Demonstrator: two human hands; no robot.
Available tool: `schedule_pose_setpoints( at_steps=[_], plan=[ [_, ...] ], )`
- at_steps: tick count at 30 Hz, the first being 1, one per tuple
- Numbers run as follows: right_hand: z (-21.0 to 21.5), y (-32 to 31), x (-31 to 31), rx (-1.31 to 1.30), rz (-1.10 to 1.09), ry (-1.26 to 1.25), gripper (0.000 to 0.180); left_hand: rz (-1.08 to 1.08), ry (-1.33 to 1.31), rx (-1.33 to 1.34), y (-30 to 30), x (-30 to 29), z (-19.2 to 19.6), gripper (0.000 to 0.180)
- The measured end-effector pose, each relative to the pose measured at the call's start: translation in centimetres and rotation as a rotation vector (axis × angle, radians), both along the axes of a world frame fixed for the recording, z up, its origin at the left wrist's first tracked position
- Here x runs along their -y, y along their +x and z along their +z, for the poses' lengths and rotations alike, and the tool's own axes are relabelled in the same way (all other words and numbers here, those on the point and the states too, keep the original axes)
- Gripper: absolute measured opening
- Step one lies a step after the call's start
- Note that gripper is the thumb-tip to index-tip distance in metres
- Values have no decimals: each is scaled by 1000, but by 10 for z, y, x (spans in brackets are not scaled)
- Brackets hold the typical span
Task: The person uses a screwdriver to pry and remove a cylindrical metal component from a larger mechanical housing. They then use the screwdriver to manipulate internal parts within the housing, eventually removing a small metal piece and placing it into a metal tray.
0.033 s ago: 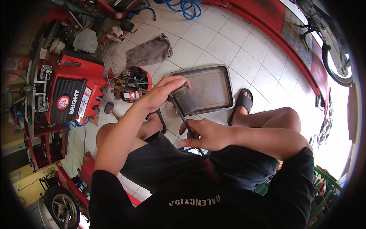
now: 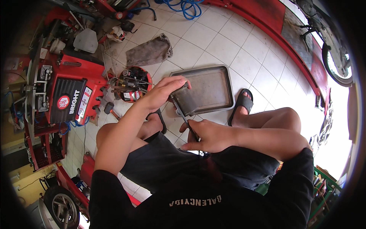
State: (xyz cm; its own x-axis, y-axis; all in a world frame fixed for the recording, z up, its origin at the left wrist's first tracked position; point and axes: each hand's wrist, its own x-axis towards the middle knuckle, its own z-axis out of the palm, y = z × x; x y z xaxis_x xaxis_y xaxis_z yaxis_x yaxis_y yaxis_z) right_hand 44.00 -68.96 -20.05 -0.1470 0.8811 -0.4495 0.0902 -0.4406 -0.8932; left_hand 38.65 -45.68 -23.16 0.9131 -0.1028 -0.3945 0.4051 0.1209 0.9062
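White tiled floor. Round red tub holds tools. Left hand grips grey part near metal tray; right hand holds thin rod.

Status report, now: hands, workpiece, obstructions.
Left hand holding dark cylindrical part. Right hand gripping long thin tool, shaft alongside part. Metal tray beyond, not blocking hands.
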Motion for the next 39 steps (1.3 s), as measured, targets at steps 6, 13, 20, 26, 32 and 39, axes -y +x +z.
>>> schedule_pose_setpoints(
  at_steps=[6,13,20,26,32,39],
  plan=[
    [4,16,1,-407,3,-277,44,-14,-9,-2,-1,3,-4,36],
    [11,0,-2,103,-89,-44,43,10,-57,-30,-2,-1,-5,37],
    [-13,-9,5,-23,-206,247,43,-8,-8,-1,-3,-1,-11,37],
    [14,16,-2,-219,-18,-300,44,-4,-27,-11,-5,0,-9,37],
    [12,4,-3,106,68,30,46,-22,-36,-71,-3,3,-3,35],
    [-3,21,0,-555,38,-264,52,-20,-83,-133,-5,2,-4,34]
  ],
)
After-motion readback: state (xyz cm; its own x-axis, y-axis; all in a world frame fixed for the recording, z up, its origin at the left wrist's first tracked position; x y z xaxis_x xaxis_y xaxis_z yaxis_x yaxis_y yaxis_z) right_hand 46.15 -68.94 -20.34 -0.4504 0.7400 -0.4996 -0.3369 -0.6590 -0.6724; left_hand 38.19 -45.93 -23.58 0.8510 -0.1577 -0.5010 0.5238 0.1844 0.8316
